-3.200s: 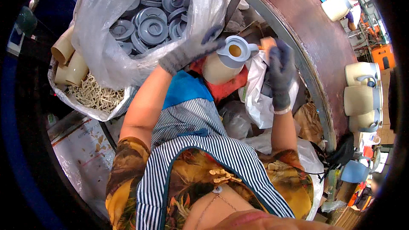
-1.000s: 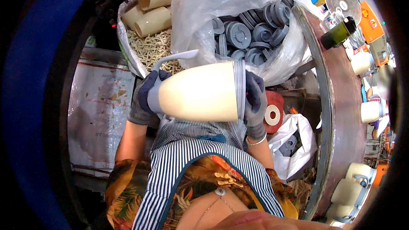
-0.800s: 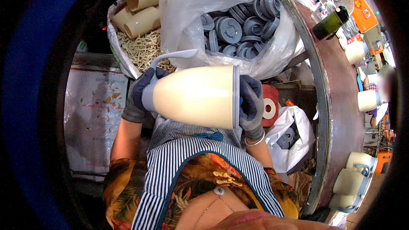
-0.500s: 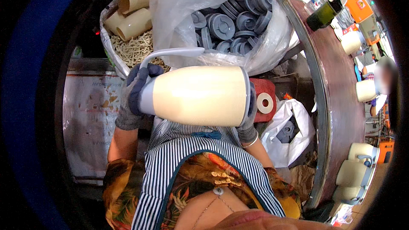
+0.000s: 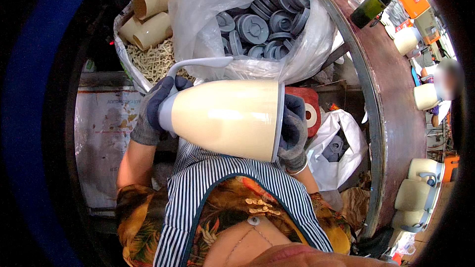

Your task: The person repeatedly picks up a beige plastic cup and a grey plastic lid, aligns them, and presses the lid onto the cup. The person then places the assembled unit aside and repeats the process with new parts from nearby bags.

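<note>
A cream vacuum jug point(image 5: 225, 118) with a grey collar and a long curved grey handle point(image 5: 205, 63) lies on its side across my lap, in front of the striped apron. My left hand point(image 5: 153, 111), in a grey-and-blue work glove, is closed round the collar end beside the handle's root. At the other end my right hand point(image 5: 294, 131), gloved alike, presses bent fingers against the grey-rimmed base. Part of those fingers is hidden behind the rim.
Ahead, a clear plastic bag point(image 5: 193, 20) holds many grey round lids point(image 5: 253, 29). To its left, a sack contains cream tubes point(image 5: 153, 30). A red block with a pale ring point(image 5: 310, 113) and white bag point(image 5: 321, 168) sit right. More jugs stand along a brown table point(image 5: 396, 113).
The jug's base end has swung slightly down toward me. My right hand has shifted with it, and more of its blue palm side shows. My left hand keeps its grip.
</note>
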The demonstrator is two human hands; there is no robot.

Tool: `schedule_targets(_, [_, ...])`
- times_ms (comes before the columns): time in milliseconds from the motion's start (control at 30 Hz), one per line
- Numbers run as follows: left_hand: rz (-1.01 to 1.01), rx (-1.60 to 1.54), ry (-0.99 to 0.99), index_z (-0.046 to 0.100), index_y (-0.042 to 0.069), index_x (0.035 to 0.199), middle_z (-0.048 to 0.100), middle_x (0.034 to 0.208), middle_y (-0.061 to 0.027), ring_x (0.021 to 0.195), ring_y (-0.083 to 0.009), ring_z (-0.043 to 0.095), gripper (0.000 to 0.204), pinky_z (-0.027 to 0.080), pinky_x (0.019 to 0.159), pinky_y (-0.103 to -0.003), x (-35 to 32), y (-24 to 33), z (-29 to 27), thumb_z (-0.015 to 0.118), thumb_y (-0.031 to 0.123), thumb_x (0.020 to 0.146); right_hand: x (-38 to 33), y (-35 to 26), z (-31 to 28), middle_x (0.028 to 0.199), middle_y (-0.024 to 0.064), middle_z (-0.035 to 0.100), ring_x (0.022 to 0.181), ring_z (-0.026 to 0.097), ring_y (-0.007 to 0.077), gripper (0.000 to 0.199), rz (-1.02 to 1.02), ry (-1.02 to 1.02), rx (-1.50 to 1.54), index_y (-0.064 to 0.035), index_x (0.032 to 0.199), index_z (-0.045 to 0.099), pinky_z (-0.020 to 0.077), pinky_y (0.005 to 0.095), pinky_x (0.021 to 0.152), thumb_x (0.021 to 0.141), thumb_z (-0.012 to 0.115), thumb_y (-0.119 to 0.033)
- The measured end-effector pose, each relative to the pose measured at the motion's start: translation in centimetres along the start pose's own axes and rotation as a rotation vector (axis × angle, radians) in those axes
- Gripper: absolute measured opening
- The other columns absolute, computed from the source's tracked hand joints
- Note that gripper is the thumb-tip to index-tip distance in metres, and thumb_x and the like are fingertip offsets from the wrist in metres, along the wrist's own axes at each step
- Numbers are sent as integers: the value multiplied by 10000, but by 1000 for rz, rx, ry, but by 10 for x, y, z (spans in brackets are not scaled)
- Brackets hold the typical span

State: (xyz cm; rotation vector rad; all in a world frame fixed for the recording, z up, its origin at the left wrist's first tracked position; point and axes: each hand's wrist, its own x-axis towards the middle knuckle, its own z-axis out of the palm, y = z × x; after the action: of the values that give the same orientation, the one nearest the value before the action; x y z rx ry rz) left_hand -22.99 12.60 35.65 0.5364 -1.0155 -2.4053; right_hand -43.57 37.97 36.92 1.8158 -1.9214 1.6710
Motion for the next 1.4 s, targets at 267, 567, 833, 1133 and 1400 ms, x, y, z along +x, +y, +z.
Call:
schedule_targets(267, [-229, 12, 31, 579, 5, 1067, 655, 993, -146, 883, -231, 653, 321, 536, 806, -355, 7, -6, 10, 493, 307, 1001, -5, -3, -9, 1117, 186, 538, 1011, 537, 365, 516, 19, -74, -64, -89, 1101, 680, 455, 442, 869, 618, 778, -239])
schedule_targets(567, [284, 770, 182, 596, -16, 1080, 643, 1003, -109, 925, -214, 618, 321, 492, 851, -330, -1, 13, 39, 531, 278, 968, -43, 63, 23, 1316, 173, 525, 1207, 516, 279, 432, 599, 126, 407, 4, 1341, 477, 409, 372, 1034, 938, 542, -140])
schedule_targets(833, [897, 1508, -1028, 583, 27, 1135, 596, 1120, -169, 1085, -370, 548, 473, 394, 985, -470, 24, 44, 169, 677, 308, 766, 32, -34, -46, 1112, 173, 632, 1036, 614, 303, 600, 146, -254, -251, -25, 1098, 610, 465, 410, 904, 656, 834, -362])
schedule_targets(1133, [523, 1035, -643, 517, 2, 1295, 574, 1271, -167, 1207, -266, 530, 458, 371, 1051, -375, 36, -26, 140, 617, 43, 850, -44, -61, -278, 1105, 155, 638, 984, 612, 226, 600, 279, 972, -608, 12, 1191, 557, 480, 355, 852, 797, 734, -405])
schedule_targets(1400, [553, 1094, -960, 623, 70, 1181, 639, 1151, -124, 1084, -315, 590, 355, 451, 954, -405, 38, -131, 140, 655, 204, 854, -81, -17, -389, 1174, 170, 631, 1031, 589, 204, 647, 457, 1070, -850, 61, 1308, 501, 481, 332, 876, 896, 660, -411])
